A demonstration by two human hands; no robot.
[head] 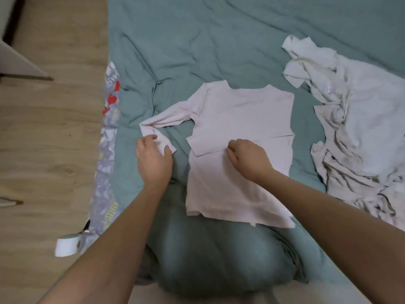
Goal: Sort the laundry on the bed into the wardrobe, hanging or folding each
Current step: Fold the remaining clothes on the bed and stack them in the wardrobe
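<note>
Pale pink long-sleeved top (241, 132) lies flat on the bed (197, 40), spread over the green cover just ahead of the person's knees; one sleeve already laid across the body, the other sleeve (166, 119) stretched out to the left with its cuff end bent back.

Left hand (153, 159) rests on that cuff end, fingers (151, 139) loosely spread and thumb against the fabric edge; cannot tell whether it pinches. Right hand (247, 156) sits mid-body on the top, fingers curled down onto the cloth, apparently pinching the edge of the folded sleeve.

Handling judgement: thin knit, light, limp, no stiffness; will sag and slide out of a fold if lifted by one point; best taken at the cuff and shoulder seam, or by both side edges, and kept on the bed while folding.

Containers: none in view; wardrobe not seen. Heap of whitish laundry (355, 128) lies crumpled on the bed to the right, apart from the top.
</note>
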